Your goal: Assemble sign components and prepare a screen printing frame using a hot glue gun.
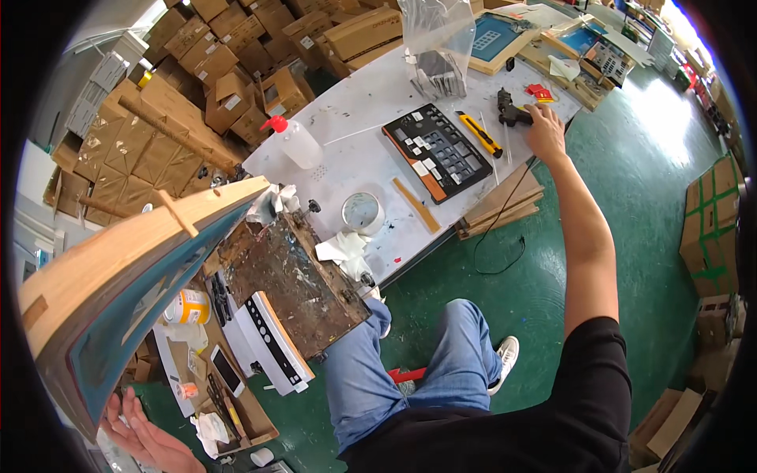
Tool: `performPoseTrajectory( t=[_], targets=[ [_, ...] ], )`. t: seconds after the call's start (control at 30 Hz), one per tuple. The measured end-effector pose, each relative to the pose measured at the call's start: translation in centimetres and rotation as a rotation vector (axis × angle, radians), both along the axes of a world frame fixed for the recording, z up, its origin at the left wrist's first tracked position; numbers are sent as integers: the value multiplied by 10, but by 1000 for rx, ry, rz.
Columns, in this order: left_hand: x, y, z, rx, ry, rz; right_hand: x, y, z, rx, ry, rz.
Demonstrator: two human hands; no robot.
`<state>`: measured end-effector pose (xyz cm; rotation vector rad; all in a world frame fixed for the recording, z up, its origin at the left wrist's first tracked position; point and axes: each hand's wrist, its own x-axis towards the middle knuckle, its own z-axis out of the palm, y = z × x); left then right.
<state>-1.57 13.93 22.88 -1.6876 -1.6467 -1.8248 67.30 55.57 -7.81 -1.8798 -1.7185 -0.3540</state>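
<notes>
The person sits on the green floor side of a long white desk (355,165), legs in blue jeans stretched under its edge. Their right hand (544,130) is reached far out across the desk to a black glue gun (511,110) lying near the far edge; the fingers lie over the gun's rear end, touching it, though from here I cannot tell whether they have closed round it. Just left of the gun sits a yellow utility knife (479,132), and beside that a black tray (438,151) with small white pieces set in its compartments and an orange strip along one side. A clear plastic bag (438,39) stands behind the tray. Nearer the person are a roll of tape (363,211), a thin wooden stick (416,205), a squeeze bottle with a red nozzle (296,140) and a crumpled white rag (343,248). The left hand (142,433) is low at the person's left, palm up with fingers spread loosely, under the bottom corner of a big wooden screen-printing frame (118,284) with teal mesh that tilts up over a paint-stained work plate (292,280). Stacks of cardboard boxes (236,55) are piled behind the desk.
</notes>
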Motion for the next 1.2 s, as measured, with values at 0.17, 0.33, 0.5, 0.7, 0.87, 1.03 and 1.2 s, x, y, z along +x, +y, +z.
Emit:
performPoseTrajectory(
  t=[0.17, 0.33, 0.5, 0.7, 0.87, 1.03, 1.2],
  targets=[
    [1, -5, 0, -36, -84, 89, -14, -94, -15, 170, 154, 171],
    [5, -7, -6, -4, -98, -103, -36, -233, -48, 51, 225, 254],
    [14, -25, -10, 8, -153, -217, -58, -314, -60, -70, 511, 305],
    [-2, -65, -36, -47, -272, -596, -123, -341, -6, -76, 597, 453],
    [4, -114, -103, 56, -870, -635, -192, -342, 65, -76, 600, 661],
    [9, -148, -159, -329, -1075, -542, -235, -320, 123, -107, 653, 791],
    [7, -159, -211, -481, -1102, -510, -300, -289, 177, -227, 672, 834]
  ],
)
